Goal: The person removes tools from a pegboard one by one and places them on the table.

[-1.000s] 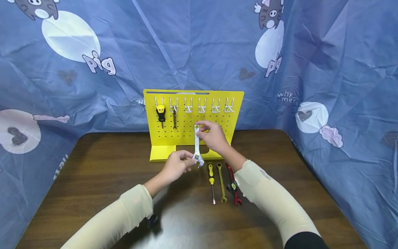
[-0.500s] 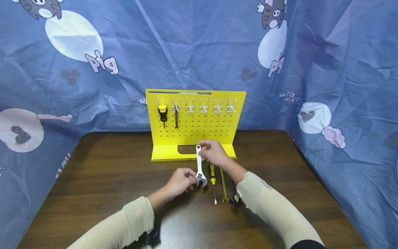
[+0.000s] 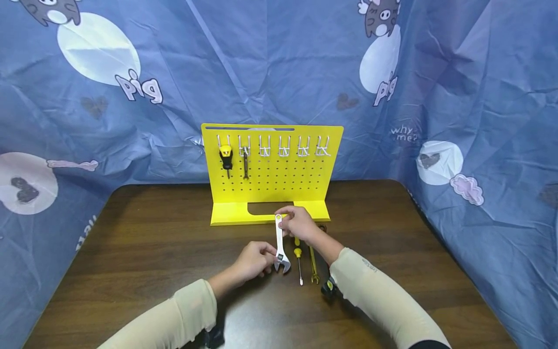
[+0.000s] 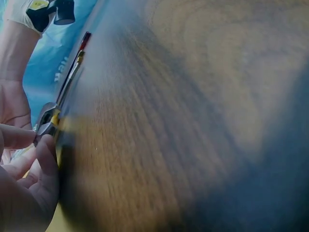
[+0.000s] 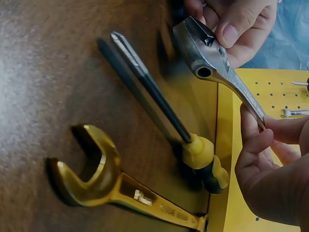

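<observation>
Wrench [image 3: 280,241] lowered nearer table [image 3: 144,247]; left hand [image 3: 254,260] pinching lower end, right hand [image 3: 299,224] upper.

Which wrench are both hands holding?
The silver adjustable wrench, pinched by left hand and right hand. The gold metal wrench lies on the brown wooden table; the small metal wrench hangs.

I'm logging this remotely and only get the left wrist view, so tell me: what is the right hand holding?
Observer: The right hand pinches the handle end of the silver adjustable wrench.
Operator: Is anything hung up?
Observer: Yes, a short screwdriver and a small wrench hang on the yellow pegboard.
Operator: What shows next to the held wrench?
Observer: In the head view, a long screwdriver appears between it and a gold wrench.
</observation>
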Demonstrator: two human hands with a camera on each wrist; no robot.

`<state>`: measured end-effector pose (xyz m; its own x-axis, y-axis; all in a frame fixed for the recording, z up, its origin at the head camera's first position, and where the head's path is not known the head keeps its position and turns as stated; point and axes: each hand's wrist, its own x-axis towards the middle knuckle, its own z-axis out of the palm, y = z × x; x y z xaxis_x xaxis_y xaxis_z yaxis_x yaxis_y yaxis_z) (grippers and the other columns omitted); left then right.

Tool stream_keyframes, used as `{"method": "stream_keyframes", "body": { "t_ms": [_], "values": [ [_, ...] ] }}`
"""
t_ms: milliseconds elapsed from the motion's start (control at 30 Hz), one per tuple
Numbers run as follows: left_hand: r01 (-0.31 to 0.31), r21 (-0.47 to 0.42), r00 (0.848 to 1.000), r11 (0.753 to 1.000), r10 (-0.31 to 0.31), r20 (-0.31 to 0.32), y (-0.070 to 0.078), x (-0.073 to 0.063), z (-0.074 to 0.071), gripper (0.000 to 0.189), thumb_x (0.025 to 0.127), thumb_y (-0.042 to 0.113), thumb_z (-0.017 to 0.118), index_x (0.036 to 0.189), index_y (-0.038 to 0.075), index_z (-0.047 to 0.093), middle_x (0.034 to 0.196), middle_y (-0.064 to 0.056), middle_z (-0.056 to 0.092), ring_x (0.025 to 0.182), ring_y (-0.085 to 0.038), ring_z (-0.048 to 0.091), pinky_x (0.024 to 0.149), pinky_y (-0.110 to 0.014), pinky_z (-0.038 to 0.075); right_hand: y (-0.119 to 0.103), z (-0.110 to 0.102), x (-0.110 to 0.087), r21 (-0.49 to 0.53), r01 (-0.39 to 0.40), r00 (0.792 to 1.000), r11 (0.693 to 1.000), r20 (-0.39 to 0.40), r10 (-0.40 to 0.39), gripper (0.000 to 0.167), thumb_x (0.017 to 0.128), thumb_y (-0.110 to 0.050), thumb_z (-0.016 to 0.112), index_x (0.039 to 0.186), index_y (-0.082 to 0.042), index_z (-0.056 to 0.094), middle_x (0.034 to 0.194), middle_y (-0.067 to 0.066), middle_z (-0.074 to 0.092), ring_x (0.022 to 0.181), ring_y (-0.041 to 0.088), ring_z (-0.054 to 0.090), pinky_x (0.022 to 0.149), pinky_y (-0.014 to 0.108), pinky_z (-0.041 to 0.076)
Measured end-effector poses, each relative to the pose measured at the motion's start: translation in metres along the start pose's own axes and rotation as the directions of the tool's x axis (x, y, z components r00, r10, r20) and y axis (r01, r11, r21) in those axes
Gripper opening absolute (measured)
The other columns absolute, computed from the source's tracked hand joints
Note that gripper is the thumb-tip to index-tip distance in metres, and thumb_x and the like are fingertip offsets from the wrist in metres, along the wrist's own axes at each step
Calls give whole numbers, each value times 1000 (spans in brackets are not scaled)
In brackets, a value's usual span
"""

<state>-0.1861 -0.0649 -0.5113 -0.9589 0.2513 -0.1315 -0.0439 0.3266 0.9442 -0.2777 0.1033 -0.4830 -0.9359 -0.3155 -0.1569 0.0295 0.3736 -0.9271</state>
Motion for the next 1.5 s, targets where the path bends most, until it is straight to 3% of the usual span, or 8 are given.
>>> {"method": "stream_keyframes", "body": {
  "t_ms": [600, 767, 900, 1067, 1167, 1300, 1400, 1500],
  "values": [
    [-40, 129, 999, 991, 40, 1, -3, 0, 4, 3, 86, 1, 72, 87, 0, 70, 65, -3, 66, 48, -10, 54, 42, -24, 44, 4, 3, -1, -115, 1, 1000, 993, 17, 1, 25, 95, 2, 63, 119, -3, 66, 83, 8, 64, 58, 19, 61, 46, 21, 41],
    [-96, 280, 994, 955, 106, -23, -2, 1, 7, 11, 83, 10, 79, 78, 6, 70, 62, 4, 64, 53, -7, 53, 49, -25, 44, 6, 4, 0, -199, 38, 999, 979, 35, -32, 24, 95, 0, 62, 118, 0, 66, 78, 7, 63, 54, 14, 55, 45, 22, 39],
    [-134, 374, 988, 918, 154, -25, 0, 0, 8, 15, 79, 13, 82, 72, 9, 69, 63, 7, 62, 60, -8, 52, 56, -26, 43, 4, 5, 0, -349, 75, 997, 934, 46, -62, 25, 94, -2, 57, 116, 2, 70, 81, 7, 64, 50, 11, 46, 43, 23, 35],
    [-125, 381, 989, 916, 145, -24, 1, -2, 7, 17, 78, 13, 83, 70, 10, 68, 64, 7, 61, 61, -10, 52, 58, -28, 44, -4, 7, -1, -509, 91, 995, 856, 81, -58, 30, 95, -4, 54, 118, 3, 71, 92, 10, 66, 52, 12, 45, 46, 24, 35],
    [-124, 388, 989, 913, 147, -30, 1, -3, 7, 17, 77, 13, 84, 71, 10, 69, 64, 7, 62, 62, -9, 53, 59, -28, 45, -7, 8, -1, -559, 81, 995, 825, 96, -33, 26, 95, -7, 55, 113, 3, 72, 89, 8, 66, 58, 14, 49, 50, 24, 38],
    [-126, 401, 989, 907, 147, -23, -1, -2, 7, 17, 76, 14, 85, 73, 11, 69, 66, 8, 64, 63, -8, 54, 60, -28, 46, -7, 9, 0, -618, 52, 994, 784, 108, 20, 18, 93, -6, 54, 82, -4, 69, 65, 1, 54, 52, 12, 44, 46, 24, 34],
    [-126, 413, 989, 902, 145, -16, 0, -2, 7, 17, 76, 15, 86, 74, 12, 69, 67, 8, 64, 63, -8, 54, 61, -28, 47, -6, 11, 2, -667, 32, 993, 745, 109, 55, 30, 89, -5, 52, 60, -12, 53, 50, -5, 39, 43, 9, 33, 42, 24, 26],
    [-125, 424, 989, 897, 146, -17, 1, -3, 9, 19, 76, 17, 87, 74, 12, 69, 67, 8, 64, 63, -9, 54, 60, -29, 47, -5, 13, 2, -698, 17, 993, 716, 93, 66, 39, 87, -4, 53, 52, -16, 43, 45, -7, 31, 40, 8, 26, 39, 24, 21]
  ]
}}
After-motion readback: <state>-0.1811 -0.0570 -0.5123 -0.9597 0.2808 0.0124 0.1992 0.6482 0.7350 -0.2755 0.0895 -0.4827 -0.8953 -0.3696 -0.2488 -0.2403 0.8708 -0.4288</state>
